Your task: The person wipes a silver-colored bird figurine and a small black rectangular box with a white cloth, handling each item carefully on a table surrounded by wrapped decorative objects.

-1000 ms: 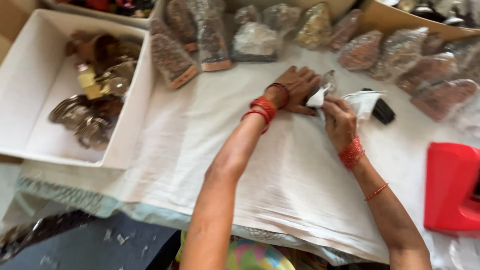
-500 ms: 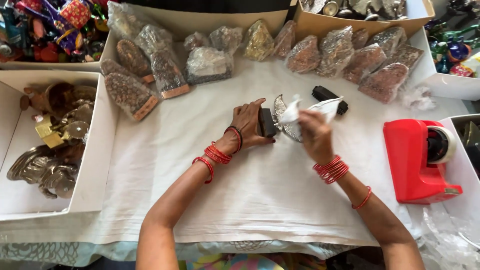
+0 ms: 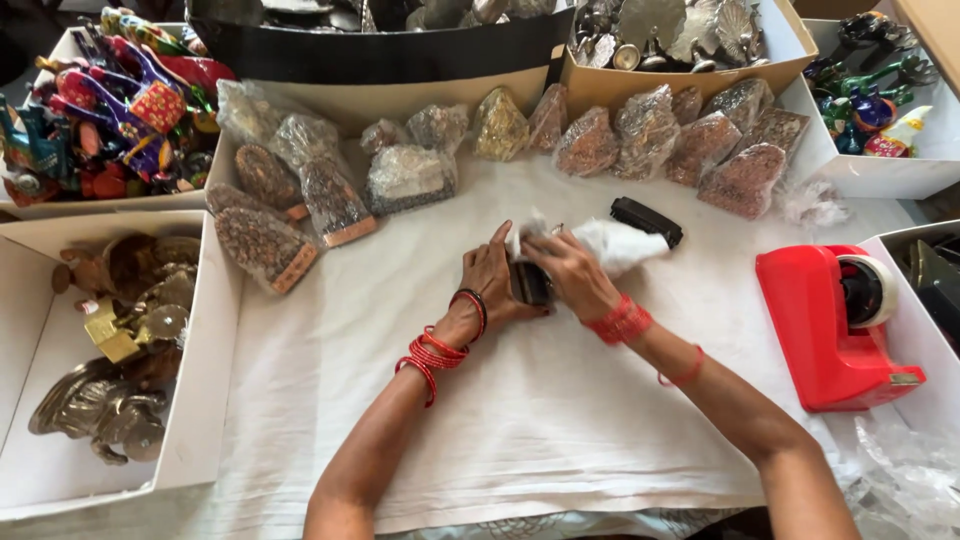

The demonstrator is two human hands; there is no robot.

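On the white-clothed worktop (image 3: pixel 520 420), the left hand (image 3: pixel 492 285) clamps its fingers on a small dark block-shaped object (image 3: pixel 530 283) at the middle. Touching it, the right hand (image 3: pixel 570 275) has fingers closed on the crumpled clear plastic wrap (image 3: pixel 615 243). Well right stands a red tape dispenser (image 3: pixel 835 325).

Bright, even daylight, soft shadows, mostly sharp, wide-angle edges.

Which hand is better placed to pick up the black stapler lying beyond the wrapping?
Right, probably. The right hand grips the white wrapping directly beside the black stapler, while the left hand steadies the dark item on the far side from it.
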